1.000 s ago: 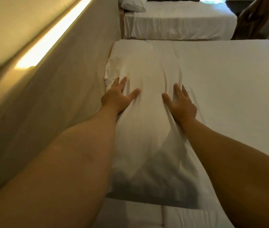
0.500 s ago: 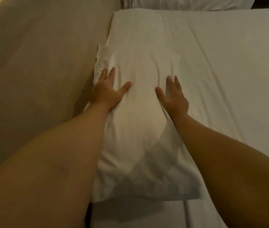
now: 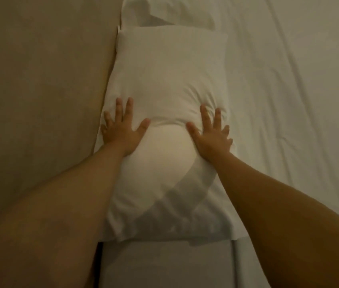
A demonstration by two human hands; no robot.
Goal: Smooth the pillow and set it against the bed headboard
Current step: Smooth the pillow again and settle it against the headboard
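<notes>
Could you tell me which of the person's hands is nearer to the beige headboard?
The left hand. It presses flat on the pillow's left edge, right beside the headboard. The right hand presses near the pillow's opposite edge, next to the open sheet.

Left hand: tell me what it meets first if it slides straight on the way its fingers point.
The left hand would keep running over the pillow to its far edge; beyond that probably a second pillow, though depth is unclear.
</notes>
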